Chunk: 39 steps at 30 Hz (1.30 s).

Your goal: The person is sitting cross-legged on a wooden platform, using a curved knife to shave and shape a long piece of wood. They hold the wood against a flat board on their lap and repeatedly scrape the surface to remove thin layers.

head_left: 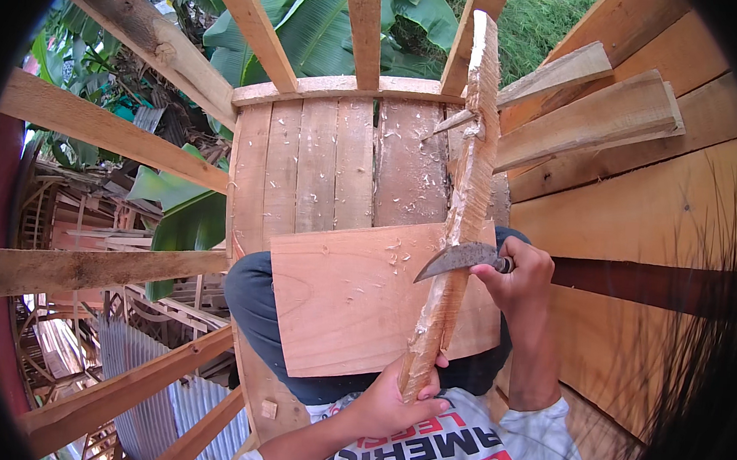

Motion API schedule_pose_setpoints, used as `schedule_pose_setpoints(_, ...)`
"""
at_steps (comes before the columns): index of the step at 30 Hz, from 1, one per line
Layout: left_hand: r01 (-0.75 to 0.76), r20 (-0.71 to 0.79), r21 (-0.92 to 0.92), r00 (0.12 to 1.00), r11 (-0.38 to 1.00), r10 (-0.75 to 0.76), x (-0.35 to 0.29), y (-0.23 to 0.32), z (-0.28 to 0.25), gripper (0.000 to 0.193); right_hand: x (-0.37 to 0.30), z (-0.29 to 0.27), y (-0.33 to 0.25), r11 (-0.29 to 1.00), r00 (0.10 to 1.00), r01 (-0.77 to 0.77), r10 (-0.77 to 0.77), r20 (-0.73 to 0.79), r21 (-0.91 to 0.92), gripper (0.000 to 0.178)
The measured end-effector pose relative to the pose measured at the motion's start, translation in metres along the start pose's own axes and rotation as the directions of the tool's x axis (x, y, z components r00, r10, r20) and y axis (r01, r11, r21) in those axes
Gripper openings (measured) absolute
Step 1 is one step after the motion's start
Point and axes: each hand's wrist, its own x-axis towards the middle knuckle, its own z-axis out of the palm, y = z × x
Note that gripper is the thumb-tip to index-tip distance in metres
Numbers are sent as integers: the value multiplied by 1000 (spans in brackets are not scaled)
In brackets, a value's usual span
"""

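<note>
A long, rough-sawn wooden plank (475, 186) slants up and away from my lap, its pale left edge freshly cut. My left hand (404, 401) is wrapped round its near end. In my right hand (519, 281) is a knife with a short, curved, dark blade (459, 258); the fingers close on its handle. The blade lies across the plank around its lower middle, pointing left. Under the plank, a flat wooden board (351, 305) rests over my legs, with a few shavings on it.
Shavings are scattered over the plank floor (317, 168) ahead. Wooden rails (113, 134) stand left and in front, with banana leaves (313, 33) beyond. Loose boards (590, 121) lean at the right by a plank wall (639, 221). Corrugated metal sheets (135, 384) lie below left.
</note>
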Motion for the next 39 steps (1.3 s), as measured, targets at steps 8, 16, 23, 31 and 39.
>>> schedule_pose_setpoints(8,138,75,-193,989,971,-126,-8,0,-8,44,22,-18,67,923,900,-225,320,-296,312,63)
schedule_pose_setpoints(16,-49,-237,162,968,986,87,5,3,-20,44,-35,-9,-21,981,963,26,-77,260,192,56)
schedule_pose_setpoints(23,35,-328,399,939,916,107,5,-1,-17,49,-28,2,-20,991,963,132,-137,232,39,61)
schedule_pose_setpoints(31,44,-269,361,961,932,59,4,-3,-9,50,0,6,11,994,998,55,-51,44,-93,64)
schedule_pose_setpoints(39,25,-265,212,964,977,33,7,4,-18,48,-25,7,-20,994,962,87,-103,253,71,64)
